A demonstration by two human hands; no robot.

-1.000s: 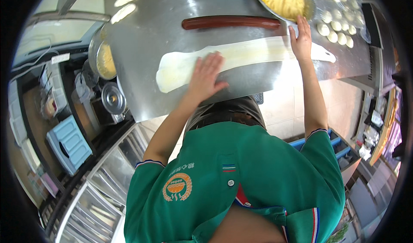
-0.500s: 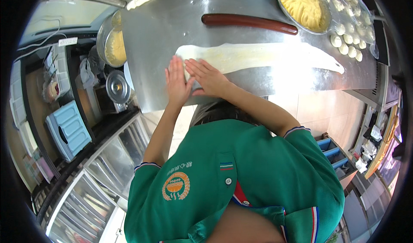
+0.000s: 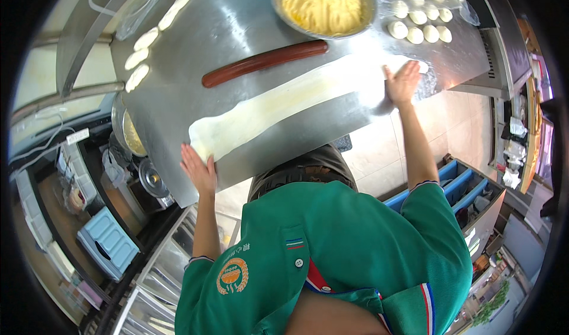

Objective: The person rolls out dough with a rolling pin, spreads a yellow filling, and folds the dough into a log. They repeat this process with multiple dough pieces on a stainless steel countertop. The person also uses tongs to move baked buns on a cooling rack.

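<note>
A long, thin strip of pale dough point(image 3: 267, 109) lies across the metal table, its right part washed out by glare. My left hand point(image 3: 200, 170) rests flat at the strip's near-left end, fingers stretched out and touching the dough's edge. At the far-right end my right hand point(image 3: 404, 85) is spread on the table against the strip, thumb apart from the fingers. Neither hand grips anything. Behind the strip lies a reddish-brown wooden rolling pin point(image 3: 264, 63).
A metal bowl of yellow filling point(image 3: 323, 6) stands behind the rolling pin. Several white dough balls point(image 3: 415, 34) sit at the back right, partly under plastic. Several oblong dough pieces point(image 3: 146, 39) line the far left. A blue lidded box point(image 3: 108, 243) is left below the table.
My hands have parted: the right went from beside the left to the strip's far-right end, while the left stays at the left end. The view has turned and shifted.
</note>
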